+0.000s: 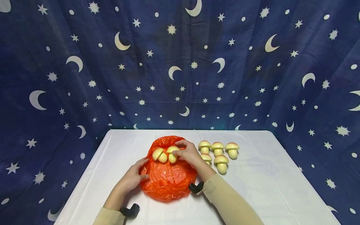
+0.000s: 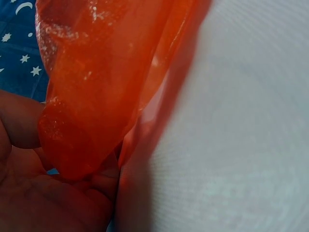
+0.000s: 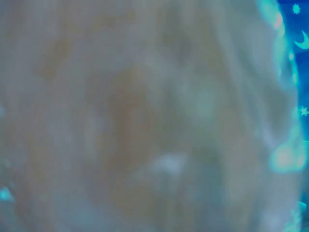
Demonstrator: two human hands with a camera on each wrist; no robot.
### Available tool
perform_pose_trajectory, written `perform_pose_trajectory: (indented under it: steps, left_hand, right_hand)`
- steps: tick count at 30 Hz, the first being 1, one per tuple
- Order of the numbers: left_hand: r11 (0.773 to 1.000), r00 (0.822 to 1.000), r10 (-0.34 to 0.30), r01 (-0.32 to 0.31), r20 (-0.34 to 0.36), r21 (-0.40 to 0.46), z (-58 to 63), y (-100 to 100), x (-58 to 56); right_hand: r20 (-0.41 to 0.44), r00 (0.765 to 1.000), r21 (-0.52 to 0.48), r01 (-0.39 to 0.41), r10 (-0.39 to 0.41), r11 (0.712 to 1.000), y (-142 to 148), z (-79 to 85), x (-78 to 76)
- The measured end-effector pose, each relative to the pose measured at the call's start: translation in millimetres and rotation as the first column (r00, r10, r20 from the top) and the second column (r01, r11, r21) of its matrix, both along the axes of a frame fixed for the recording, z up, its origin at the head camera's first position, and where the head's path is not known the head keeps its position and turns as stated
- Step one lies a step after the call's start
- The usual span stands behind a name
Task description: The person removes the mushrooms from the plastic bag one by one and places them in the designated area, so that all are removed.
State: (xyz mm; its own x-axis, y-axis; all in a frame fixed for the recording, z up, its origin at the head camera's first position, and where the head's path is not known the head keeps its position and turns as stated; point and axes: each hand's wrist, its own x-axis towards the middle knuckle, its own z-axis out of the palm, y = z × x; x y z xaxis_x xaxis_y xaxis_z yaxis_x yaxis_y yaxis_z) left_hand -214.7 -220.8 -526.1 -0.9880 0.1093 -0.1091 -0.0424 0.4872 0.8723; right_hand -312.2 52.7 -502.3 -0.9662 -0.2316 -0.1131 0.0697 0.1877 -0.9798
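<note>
A red plastic bag (image 1: 171, 175) lies spread open on the table in the head view. Two yellow toy mushrooms sit at its mouth, one on the left (image 1: 160, 155) and one on the right (image 1: 172, 157). My right hand (image 1: 189, 153) pinches the right mushroom between thumb and fingers. At the bag's left side my left hand (image 1: 134, 175) holds the edge. Close up in the left wrist view, the bag's red film (image 2: 91, 96) lies between its thumb and fingers. The right wrist view is blurred by something very near the lens.
Several more toy mushrooms (image 1: 221, 163) with yellow caps stand right of the bag, close by the right forearm, which partly hides one. The white table (image 1: 270, 187) is backed by a dark blue curtain (image 1: 180, 87) with moons and stars.
</note>
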Motion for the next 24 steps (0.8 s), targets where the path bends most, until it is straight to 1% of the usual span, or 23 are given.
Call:
perform_pose_trajectory:
  steps: [3,8,15,19,24]
  left_hand:
    - [1.0,1.0,0.005,-0.005,0.011,0.003,0.7,0.7,-0.3]
    - [1.0,1.0,-0.009,0.009,0.011,0.008,1.4,0.6,-2.1]
    - [1.0,1.0,-0.02,0.02,0.011,-0.005,3.6,0.1,-2.5]
    - [1.0,1.0,-0.021,0.021,0.013,-0.006,3.9,-0.2,-2.8]
    - [1.0,1.0,-0.016,0.016,0.016,-0.007,4.5,0.6,-2.5]
  right_hand:
    - [0.006,1.0,-0.007,-0.014,0.014,1.0,1.0,3.1,3.0]
    - [0.012,1.0,0.002,-0.024,0.024,1.0,2.1,6.4,6.8]
    - [0.022,0.999,-0.029,-0.047,0.048,0.998,5.6,11.4,12.3]
    - [0.025,0.998,-0.027,-0.051,0.051,0.998,8.2,14.8,15.6]
    - [0.002,0.998,-0.02,-0.061,0.061,0.998,12.2,21.6,20.8]
